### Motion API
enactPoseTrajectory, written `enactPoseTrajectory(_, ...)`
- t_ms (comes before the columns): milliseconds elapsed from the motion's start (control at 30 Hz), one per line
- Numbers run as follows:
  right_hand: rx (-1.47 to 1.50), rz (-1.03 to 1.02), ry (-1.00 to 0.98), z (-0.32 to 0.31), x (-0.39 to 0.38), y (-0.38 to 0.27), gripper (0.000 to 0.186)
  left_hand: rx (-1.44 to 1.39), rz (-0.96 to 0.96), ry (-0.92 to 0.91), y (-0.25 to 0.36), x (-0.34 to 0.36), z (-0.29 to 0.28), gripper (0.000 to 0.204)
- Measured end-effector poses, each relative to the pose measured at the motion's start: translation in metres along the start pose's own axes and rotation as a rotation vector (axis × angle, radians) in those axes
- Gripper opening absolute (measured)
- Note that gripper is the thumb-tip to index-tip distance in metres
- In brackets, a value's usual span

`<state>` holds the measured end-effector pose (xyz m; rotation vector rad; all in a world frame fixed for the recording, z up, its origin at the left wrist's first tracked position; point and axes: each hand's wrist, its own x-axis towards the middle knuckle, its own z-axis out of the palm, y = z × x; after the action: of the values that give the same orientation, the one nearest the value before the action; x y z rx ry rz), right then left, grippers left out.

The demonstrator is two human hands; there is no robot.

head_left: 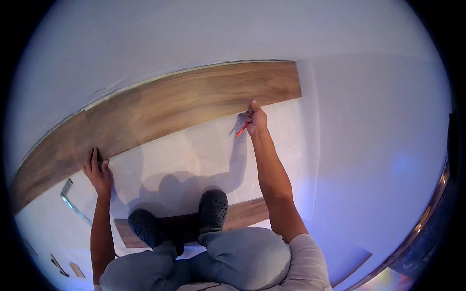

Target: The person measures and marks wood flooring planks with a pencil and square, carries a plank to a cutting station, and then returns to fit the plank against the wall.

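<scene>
A long brown wood-look plank (179,97) lies on the pale floor along a narrow strip at its far edge. My left hand (98,172) rests on its near edge at the left, fingertips on the surface and fingers apart. My right hand (255,119) is at the near edge toward the right end, thumb raised onto it, fingers wrapped round a slim red marking tool (241,130). Beside my left hand lies a bent metal bar (70,201).
My dark clogs (212,207) are at a second plank (246,213), which lies partly hidden below me. Small items (76,269) lie at the lower left. A dark piece (357,262) is at the lower right, near a curved trimmed edge.
</scene>
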<state>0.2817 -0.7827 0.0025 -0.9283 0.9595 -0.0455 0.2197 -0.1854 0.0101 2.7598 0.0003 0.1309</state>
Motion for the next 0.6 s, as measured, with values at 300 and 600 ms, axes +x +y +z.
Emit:
enactPoseTrajectory(300,-0.433,0.125,0.059,0.018,-0.021,-0.028,0.031,-0.005,0.091,0.012,0.006,0.005,0.003,0.052)
enactPoseTrajectory(600,-0.623,0.147,0.027,0.015,0.018,-0.016,0.041,0.004,0.0,-0.035,-0.015,0.0,0.012,0.053)
